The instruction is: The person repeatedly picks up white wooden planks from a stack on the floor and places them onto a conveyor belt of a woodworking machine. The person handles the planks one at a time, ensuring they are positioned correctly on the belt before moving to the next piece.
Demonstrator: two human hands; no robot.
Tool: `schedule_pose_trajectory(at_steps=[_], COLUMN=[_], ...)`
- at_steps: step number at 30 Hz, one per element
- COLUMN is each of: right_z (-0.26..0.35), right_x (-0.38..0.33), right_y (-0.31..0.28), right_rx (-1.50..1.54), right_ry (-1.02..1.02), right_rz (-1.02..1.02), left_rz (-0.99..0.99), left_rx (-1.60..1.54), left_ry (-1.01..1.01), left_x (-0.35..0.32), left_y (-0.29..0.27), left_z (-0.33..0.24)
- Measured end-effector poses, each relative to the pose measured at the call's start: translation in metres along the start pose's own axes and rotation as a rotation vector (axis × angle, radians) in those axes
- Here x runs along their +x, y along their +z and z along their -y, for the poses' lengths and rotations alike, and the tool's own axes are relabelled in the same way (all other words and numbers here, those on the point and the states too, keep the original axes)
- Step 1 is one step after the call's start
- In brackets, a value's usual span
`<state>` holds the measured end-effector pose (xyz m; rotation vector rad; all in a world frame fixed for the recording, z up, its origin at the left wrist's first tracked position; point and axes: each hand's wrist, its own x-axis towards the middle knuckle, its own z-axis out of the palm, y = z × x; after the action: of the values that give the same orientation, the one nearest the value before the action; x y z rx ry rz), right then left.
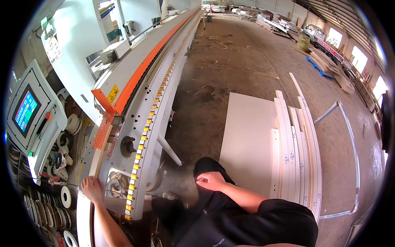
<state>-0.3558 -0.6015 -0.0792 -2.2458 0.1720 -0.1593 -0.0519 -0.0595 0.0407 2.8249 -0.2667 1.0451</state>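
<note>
My left hand is on a long narrow board, its fingers bent over the board at the machine's near end. The board runs lengthwise along the machine, and its front part lies under an orange perforated guard. My right hand rests over my dark-clothed knee, fingers curled in, with nothing visible in them. Beside the board stretches the long edge-banding machine, with an orange stripe and a row of yellow and white rollers.
A control panel with a lit screen stands left, above rolls of edge banding. On my right lie a large pale panel and several stacked strips, beside a metal frame. A slanted machine leg reaches the floor.
</note>
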Motion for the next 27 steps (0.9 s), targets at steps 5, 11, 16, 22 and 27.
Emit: schedule_pose_trajectory(at_steps=[5, 11, 16, 22, 27], right_z=[0.001, 0.002, -0.007, 0.001, 0.002], right_x=[0.0, 0.0, -0.001, 0.002, 0.008], right_y=[-0.001, -0.003, -0.002, 0.0, 0.005], right_rx=[0.001, 0.01, 0.007, 0.044, 0.019], right_ry=[-0.001, 0.003, -0.011, -0.03, -0.026], right_rz=[0.003, 0.004, -0.018, -0.059, 0.005], left_rz=[0.012, 0.014, 0.053, 0.029, 0.032], left_rx=[-0.008, -0.003, 0.04, 0.042, 0.049], left_ry=[-0.002, -0.007, -0.054, -0.08, -0.074], left_x=[-0.001, 0.0, -0.001, -0.002, 0.008], left_y=[0.0, 0.0, -0.003, -0.004, 0.002], left_z=[0.002, 0.001, -0.004, -0.003, -0.012])
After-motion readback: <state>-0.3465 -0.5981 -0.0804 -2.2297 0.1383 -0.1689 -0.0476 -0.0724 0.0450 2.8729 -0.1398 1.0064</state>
